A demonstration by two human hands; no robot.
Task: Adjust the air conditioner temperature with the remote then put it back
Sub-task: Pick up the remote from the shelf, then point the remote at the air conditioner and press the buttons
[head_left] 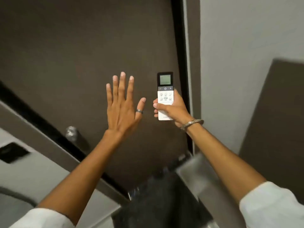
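Note:
A white remote (165, 89) with a dark top and a small lit grey screen is held upright in front of a dark brown door. My right hand (172, 111) grips its lower half, thumb lying across the front below the buttons; a metal bangle sits on that wrist. My left hand (122, 106) is raised to the left of the remote, palm away from me, fingers spread and holding nothing, with a ring on the thumb. The two hands are apart. No air conditioner is in view.
The dark brown door (65, 55) fills the upper left, with a black frame strip (180, 63) along its right edge and a door handle (74, 134) at lower left. A pale wall (246, 46) is at right. A dark switch plate (13, 152) sits far left.

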